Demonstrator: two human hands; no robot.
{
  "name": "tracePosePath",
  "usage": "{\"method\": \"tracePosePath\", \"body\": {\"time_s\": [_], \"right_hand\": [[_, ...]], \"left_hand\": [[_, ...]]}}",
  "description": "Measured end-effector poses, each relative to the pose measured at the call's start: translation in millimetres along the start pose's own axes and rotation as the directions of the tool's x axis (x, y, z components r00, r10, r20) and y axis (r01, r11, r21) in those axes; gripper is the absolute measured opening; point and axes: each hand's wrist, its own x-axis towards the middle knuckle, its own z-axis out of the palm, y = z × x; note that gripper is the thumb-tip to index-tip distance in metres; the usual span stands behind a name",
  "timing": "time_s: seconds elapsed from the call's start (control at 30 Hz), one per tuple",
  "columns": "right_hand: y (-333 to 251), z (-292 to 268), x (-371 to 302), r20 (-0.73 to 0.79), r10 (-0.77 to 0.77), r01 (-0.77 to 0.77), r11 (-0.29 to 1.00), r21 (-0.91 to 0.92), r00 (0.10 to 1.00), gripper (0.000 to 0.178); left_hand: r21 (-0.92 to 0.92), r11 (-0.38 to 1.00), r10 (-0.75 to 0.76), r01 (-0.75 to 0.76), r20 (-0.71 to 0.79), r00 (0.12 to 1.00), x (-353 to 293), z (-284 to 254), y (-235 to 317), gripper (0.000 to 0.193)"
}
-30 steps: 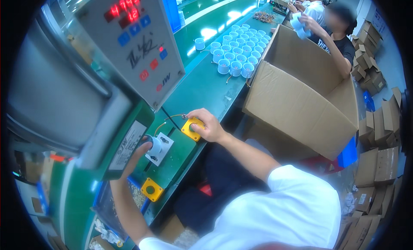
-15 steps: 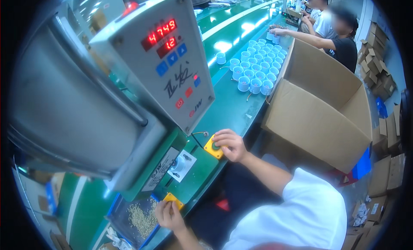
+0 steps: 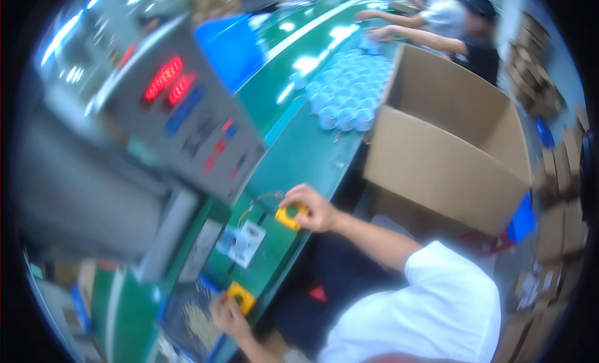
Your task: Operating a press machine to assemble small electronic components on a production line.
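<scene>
left fingers (image 3: 220, 305) shifted to edge of lower yellow box (image 3: 242, 297), grip unclear, right fingers (image 3: 293, 196) clasping upper yellow box (image 3: 289, 220)

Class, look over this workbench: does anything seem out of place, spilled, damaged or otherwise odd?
One pale-blue cup stands apart, left of the packed cups on the green bench, so it looks like a stray. Nothing is plainly spilled: the small pale pieces lie in the blue-rimmed tray. Blur would hide finer damage.
</scene>
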Motion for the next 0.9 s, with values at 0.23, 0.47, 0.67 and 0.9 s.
{"method": "tracePosePath", "body": {"time_s": [0.23, 0.47, 0.67, 0.9], "right_hand": [[21.0, -6.2, -19.0, -0.017, 0.001, -0.003, 0.996, -0.089, 1.0, 0.039], [9.6, 11.6, -14.2, -0.024, -0.039, 0.037, 0.995, -0.093, 0.999, 0.032], [2.9, 1.9, -17.1, -0.005, 0.167, -0.167, 0.984, -0.056, 0.986, 0.029], [-43.6, 21.2, 32.6, -0.04, -0.041, 0.03, 0.972, -0.234, 0.998, 0.043]], "left_hand": [[0.48, 0.827, -0.463, 0.292, 0.287, 0.839, 39.2, -67.4, -22.4, 0.04], [0.227, 0.919, -0.389, 0.321, 0.415, 0.822, 21.3, -67.4, -21.9, 0.025], [0.133, 0.966, -0.254, 0.223, 0.295, 0.921, 40.1, -36.5, -26.0, 0.016], [0.199, 0.977, -0.131, 0.076, 0.277, 0.952, 31.8, -38.5, -37.1, 0.021]]}}
